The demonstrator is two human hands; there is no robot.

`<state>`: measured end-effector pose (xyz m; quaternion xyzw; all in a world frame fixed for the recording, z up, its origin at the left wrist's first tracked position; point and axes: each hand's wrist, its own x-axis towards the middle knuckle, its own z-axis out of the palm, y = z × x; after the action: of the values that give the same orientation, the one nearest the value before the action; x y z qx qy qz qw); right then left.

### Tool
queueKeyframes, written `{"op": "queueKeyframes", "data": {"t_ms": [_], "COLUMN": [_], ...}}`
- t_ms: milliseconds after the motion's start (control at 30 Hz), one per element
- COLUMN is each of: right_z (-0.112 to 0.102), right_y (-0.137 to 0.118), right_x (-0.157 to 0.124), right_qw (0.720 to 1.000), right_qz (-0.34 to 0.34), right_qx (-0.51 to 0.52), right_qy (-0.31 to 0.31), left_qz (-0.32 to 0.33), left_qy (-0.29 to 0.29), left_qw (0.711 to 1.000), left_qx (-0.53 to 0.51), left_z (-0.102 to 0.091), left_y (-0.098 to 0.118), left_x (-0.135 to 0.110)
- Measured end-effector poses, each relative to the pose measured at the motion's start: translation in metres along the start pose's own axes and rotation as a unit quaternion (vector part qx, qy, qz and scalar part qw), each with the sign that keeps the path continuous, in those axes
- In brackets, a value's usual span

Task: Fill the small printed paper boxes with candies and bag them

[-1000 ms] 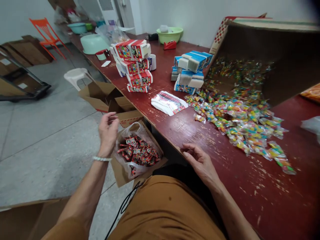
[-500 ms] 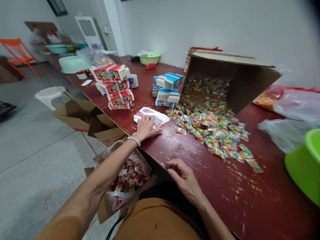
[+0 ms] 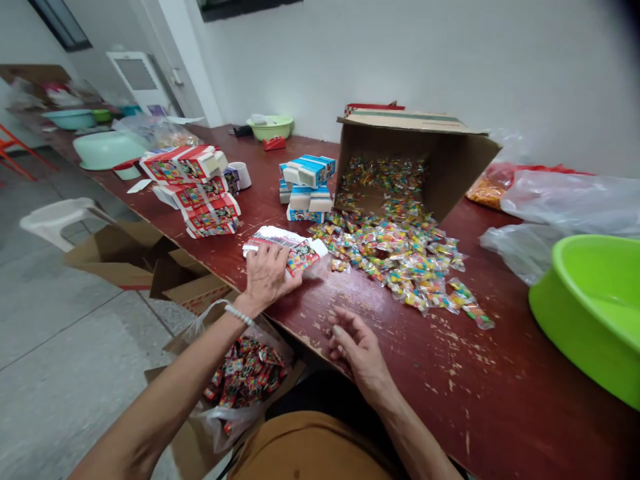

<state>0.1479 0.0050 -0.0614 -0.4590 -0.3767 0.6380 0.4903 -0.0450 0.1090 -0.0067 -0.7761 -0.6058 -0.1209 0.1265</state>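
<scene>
My left hand (image 3: 267,280), with a beaded bracelet at the wrist, is closed over a red and white printed carton (image 3: 306,255) on the table. The carton looks partly raised, with white flaps at its right end. Over the table's front edge, my right hand (image 3: 357,347) is held with curled but separate fingers and nothing visible in it. Just beyond the carton lies a spread of small clear candy packets (image 3: 400,257), spilling from a tipped cardboard box (image 3: 463,177). Bundled red cartons (image 3: 193,193) are stacked to the left, and bundled blue cartons (image 3: 307,190) stand behind.
A bright green basin (image 3: 555,300) and clear plastic bags (image 3: 560,200) occupy the right side. Below the table edge, a lined box holds red-wrapped packets (image 3: 247,370). Open cardboard boxes (image 3: 120,257) and a white stool (image 3: 63,220) are on the floor at left.
The view has turned right. My left hand has gone from lying flat on the carton to gripping it, and the carton has lifted open somewhat. My right hand's fingers have spread slightly.
</scene>
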Motion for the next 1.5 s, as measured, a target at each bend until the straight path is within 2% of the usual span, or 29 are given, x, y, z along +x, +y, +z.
{"op": "queueKeyframes", "data": {"t_ms": [67,133,167,200,233,267,333,367,400,433,467,500,533,600,767,867,1000,1033,1133,1200,1267,1333,1400,1500], "right_z": [0.001,0.001,0.000,-0.001,-0.002,-0.002,-0.002,-0.001,0.001,0.003,0.005,0.006,0.007,0.008,0.007,0.006,0.006,0.006,0.003,0.000,-0.001,0.000,0.002,0.004], "right_y": [-0.007,-0.016,-0.020,-0.024,-0.028,-0.032,-0.037,-0.039,-0.040,-0.041,-0.041,-0.041,-0.041,-0.040,-0.042,-0.042,-0.037,-0.035,-0.032,-0.032,-0.030,-0.028,-0.025,-0.024], "right_x": [0.003,0.004,0.004,0.003,0.002,-0.001,-0.006,-0.008,-0.010,-0.012,-0.014,-0.015,-0.017,-0.019,-0.024,-0.026,-0.024,-0.022,-0.015,-0.011,-0.008,-0.008,-0.009,-0.010], "right_qw": [0.997,0.996,0.996,0.997,0.998,0.998,0.996,0.993,0.988,0.984,0.981,0.980,0.979,0.980,0.983,0.983,0.978,0.983,0.994,0.994,0.995,0.996,0.994,0.991], "right_qz": [-0.024,-0.052,-0.058,-0.058,-0.054,-0.049,-0.035,-0.031,-0.030,-0.031,-0.032,-0.035,-0.039,-0.046,-0.055,-0.062,-0.016,-0.019,-0.080,-0.101,-0.096,-0.093,-0.102,-0.130], "right_qx": [0.046,0.052,0.048,0.040,0.031,0.023,0.006,-0.003,-0.009,-0.009,-0.006,0.002,0.010,0.011,-0.005,0.012,0.017,0.009,-0.028,-0.038,-0.027,0.001,0.021,0.011], "right_qy": [0.051,0.052,0.041,0.027,0.011,-0.012,-0.077,-0.114,-0.148,-0.174,-0.190,-0.196,-0.198,-0.194,-0.176,-0.173,-0.206,-0.184,-0.068,-0.019,0.004,0.019,0.016,-0.006], "left_qz": [0.034,0.047,0.016,-0.047,-0.097,-0.128,-0.139,-0.126,-0.113,-0.105,-0.103,-0.106,-0.113,-0.133,-0.137,-0.163,-0.192,-0.191,-0.188,-0.202,-0.224,-0.240,-0.239,-0.213], "left_qy": [0.020,-0.028,-0.059,-0.095,-0.170,-0.244,-0.374,-0.420,-0.453,-0.474,-0.485,-0.488,-0.478,-0.436,-0.338,-0.296,-0.258,-0.253,-0.233,-0.193,-0.139,-0.084,-0.053,-0.046], "left_qw": [0.995,0.973,0.949,0.908,0.838,0.751,0.562,0.483,0.424,0.382,0.354,0.339,0.338,0.361,0.481,0.530,0.544,0.548,0.573,0.583,0.589,0.605,0.632,0.668], "left_qx": [-0.086,-0.224,-0.309,-0.405,-0.509,-0.599,-0.725,-0.758,-0.776,-0.786,-0.793,-0.797,-0.803,-0.814,-0.797,-0.778,-0.775,-0.774,-0.763,-0.763,-0.764,-0.755,-0.735,-0.712], "left_z": [-0.010,-0.017,-0.020,-0.024,-0.027,-0.031,-0.039,-0.042,-0.046,-0.048,-0.050,-0.051,-0.050,-0.048,-0.043,-0.042,-0.038,-0.036,-0.035,-0.037,-0.040,-0.041,-0.040,-0.037], "left_y": [0.017,0.034,0.041,0.047,0.051,0.053,0.055,0.056,0.058,0.061,0.063,0.066,0.069,0.073,0.073,0.075,0.079,0.079,0.079,0.080,0.084,0.088,0.090,0.086], "left_x": [-0.034,-0.069,-0.083,-0.094,-0.101,-0.105,-0.106,-0.105,-0.104,-0.104,-0.104,-0.106,-0.108,-0.111,-0.112,-0.108,-0.103,-0.102,-0.097,-0.096,-0.098,-0.101,-0.105,-0.108]}}
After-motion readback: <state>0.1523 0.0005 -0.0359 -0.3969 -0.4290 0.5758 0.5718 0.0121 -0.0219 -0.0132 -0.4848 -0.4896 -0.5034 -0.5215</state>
